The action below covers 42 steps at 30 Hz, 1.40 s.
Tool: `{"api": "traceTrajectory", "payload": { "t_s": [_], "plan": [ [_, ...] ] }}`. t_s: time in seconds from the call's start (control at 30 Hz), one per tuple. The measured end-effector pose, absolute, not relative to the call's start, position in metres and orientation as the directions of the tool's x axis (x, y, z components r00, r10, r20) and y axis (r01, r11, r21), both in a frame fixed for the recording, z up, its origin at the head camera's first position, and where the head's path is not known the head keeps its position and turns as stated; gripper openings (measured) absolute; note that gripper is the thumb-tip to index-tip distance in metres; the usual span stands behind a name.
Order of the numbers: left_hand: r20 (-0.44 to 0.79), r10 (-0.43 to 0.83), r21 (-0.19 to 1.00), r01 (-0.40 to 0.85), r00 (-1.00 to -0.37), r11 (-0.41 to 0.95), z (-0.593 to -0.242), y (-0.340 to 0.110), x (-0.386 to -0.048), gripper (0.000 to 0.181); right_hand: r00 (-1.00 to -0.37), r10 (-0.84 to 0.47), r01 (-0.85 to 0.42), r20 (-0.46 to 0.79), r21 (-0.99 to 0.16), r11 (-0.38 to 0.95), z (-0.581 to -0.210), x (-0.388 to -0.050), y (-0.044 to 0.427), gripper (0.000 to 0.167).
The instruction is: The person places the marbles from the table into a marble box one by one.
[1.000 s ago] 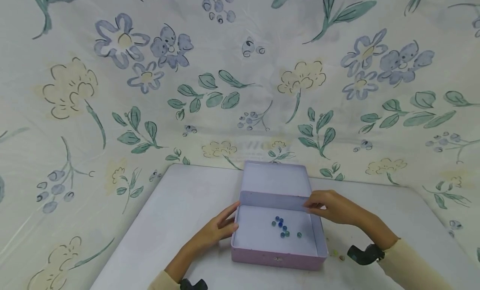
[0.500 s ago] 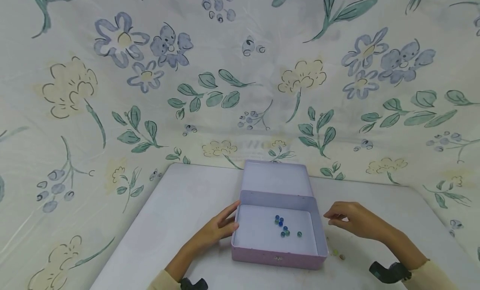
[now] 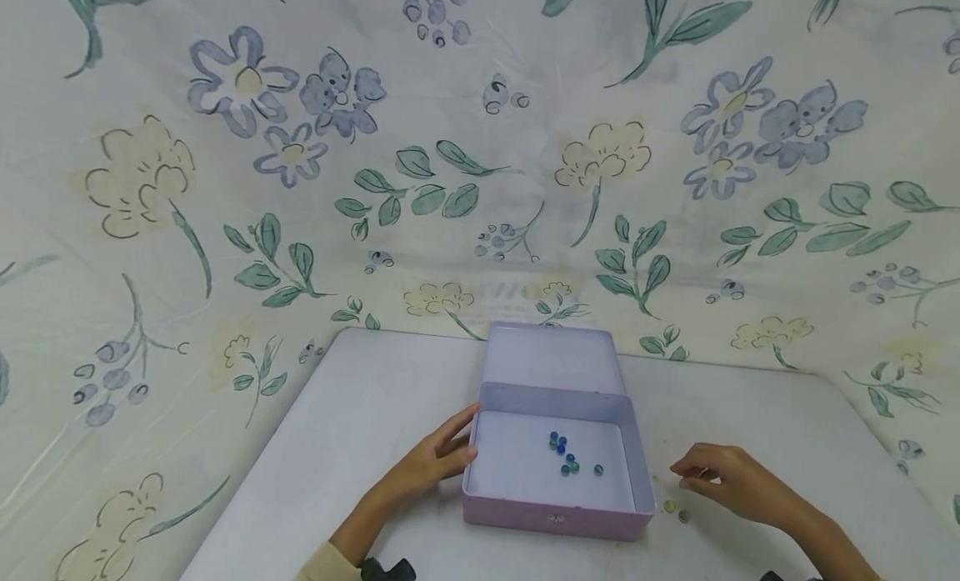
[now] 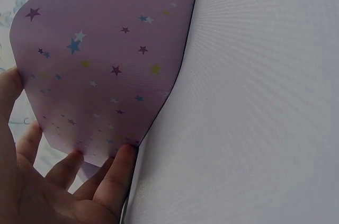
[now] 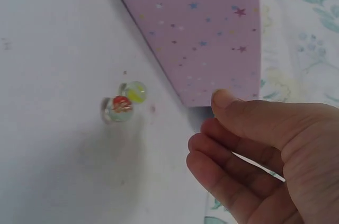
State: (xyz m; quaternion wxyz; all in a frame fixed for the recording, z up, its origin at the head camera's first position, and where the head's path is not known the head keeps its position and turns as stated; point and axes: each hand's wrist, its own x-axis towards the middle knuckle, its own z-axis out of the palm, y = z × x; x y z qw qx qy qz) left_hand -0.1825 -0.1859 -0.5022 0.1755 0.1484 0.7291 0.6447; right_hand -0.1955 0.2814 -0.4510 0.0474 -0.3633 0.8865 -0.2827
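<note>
A pink tin box (image 3: 517, 513) with a pale lilac inside stands with its lid (image 3: 551, 360) swung back. Several blue and green marbles (image 3: 561, 448) lie on its floor, and a single green marble (image 3: 598, 470) sits apart to their right. My left hand (image 3: 423, 464) rests its spread fingers against the box's left side, which the left wrist view shows printed with stars. Right of the box, my right hand (image 3: 738, 481) hovers with loosely bent fingers and holds nothing. Just below its fingertips are a yellow-swirled marble (image 5: 136, 92) and a red-swirled marble (image 5: 119, 108), side by side.
Everything stands on a white table (image 3: 360, 398) with rounded far corners. A floral sheet (image 3: 450, 256) hangs behind it and along both sides. Small specks dot the tabletop near the two loose marbles.
My right hand has left the box's right rim and moved right and toward me, close to the two loose marbles. The left hand and the box have stayed in place.
</note>
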Motion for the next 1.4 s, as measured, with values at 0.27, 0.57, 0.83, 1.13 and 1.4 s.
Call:
{"api": "traceTrajectory", "payload": {
  "t_s": [0.27,0.57,0.83,1.13,1.4],
  "plan": [
    [-0.055,0.449,0.993,0.000,-0.892,0.122,-0.502,-0.186,-0.182,0.067,-0.763,-0.637,-0.573,0.109,-0.569,0.590,-0.471,-0.184,0.291,0.013],
    [-0.042,0.453,0.992,0.015,-0.891,0.123,-0.501,-0.187,-0.182,0.068,-0.745,-0.647,-0.609,0.164,-0.564,0.558,-0.487,-0.181,0.293,0.012],
    [-0.045,0.450,0.992,0.014,-0.892,0.127,-0.502,-0.187,-0.183,0.066,-0.739,-0.653,-0.617,0.169,-0.560,0.553,-0.490,-0.179,0.291,0.011],
    [-0.039,0.460,0.993,0.019,-0.887,0.119,-0.504,-0.187,-0.183,0.067,-0.726,-0.663,-0.632,0.181,-0.556,0.541,-0.494,-0.179,0.292,0.010],
    [-0.033,0.462,0.992,0.027,-0.886,0.123,-0.503,-0.187,-0.184,0.068,-0.680,-0.686,-0.690,0.258,-0.542,0.480,-0.498,-0.179,0.290,0.012]
  ]
}}
